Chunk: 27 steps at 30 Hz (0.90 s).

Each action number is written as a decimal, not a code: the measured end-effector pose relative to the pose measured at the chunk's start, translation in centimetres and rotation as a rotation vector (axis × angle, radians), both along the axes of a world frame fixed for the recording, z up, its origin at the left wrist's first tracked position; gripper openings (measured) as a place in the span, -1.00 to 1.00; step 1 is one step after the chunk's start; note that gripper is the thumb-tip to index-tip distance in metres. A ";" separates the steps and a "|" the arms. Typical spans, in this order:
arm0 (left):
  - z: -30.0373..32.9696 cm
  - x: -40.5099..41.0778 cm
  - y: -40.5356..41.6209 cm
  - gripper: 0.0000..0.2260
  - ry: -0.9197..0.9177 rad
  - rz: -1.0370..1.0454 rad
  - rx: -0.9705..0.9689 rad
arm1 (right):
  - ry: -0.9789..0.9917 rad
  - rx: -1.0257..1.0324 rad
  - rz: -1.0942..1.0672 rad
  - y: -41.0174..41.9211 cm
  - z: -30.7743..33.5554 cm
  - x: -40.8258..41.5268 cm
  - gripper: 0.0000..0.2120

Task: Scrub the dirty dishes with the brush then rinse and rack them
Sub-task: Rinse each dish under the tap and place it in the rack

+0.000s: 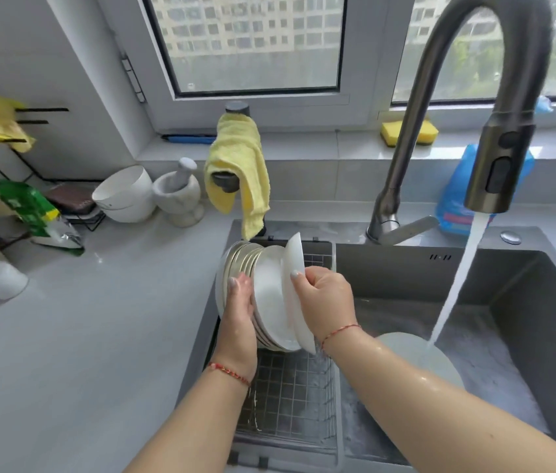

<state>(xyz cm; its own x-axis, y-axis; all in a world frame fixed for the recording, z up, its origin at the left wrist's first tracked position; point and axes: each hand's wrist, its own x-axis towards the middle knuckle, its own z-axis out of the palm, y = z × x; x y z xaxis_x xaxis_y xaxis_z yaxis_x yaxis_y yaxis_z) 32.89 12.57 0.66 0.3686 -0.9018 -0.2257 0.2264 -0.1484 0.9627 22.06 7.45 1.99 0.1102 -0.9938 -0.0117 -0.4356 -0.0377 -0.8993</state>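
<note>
- Left hand [239,303], at nine o'clock of the dishes, has its fingers curled round the stacked plates [252,268] standing on edge in the wire rack [290,397].
- Right hand [326,302] pinches a white plate [294,264] upright, touching the stack's three o'clock side.
- Faucet [495,172] pours onto another plate [413,353] in the sink [542,302].

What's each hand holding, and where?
Right hand pinches a white plate by its rim; left hand grips the racked plate stack's edge.
</note>
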 end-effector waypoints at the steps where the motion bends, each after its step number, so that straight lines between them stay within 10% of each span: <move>1: -0.2 0.3 0.0 -0.49 0.011 -0.004 -0.002 | 0.034 0.009 0.004 -0.2 -0.5 0.5 -0.53; 27: -1.3 2.6 0.4 -0.52 0.136 0.173 -0.082 | 0.398 0.153 0.022 -1.8 -4.5 8.2 -0.65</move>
<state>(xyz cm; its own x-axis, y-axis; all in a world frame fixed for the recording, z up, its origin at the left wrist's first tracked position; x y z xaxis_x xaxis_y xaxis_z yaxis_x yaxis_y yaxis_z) 35.47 13.00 -0.61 0.4906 -0.8451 -0.2125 0.3705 -0.0184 0.9286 30.29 5.64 -2.47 0.0881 -0.9749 -0.2044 -0.7504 0.0700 -0.6573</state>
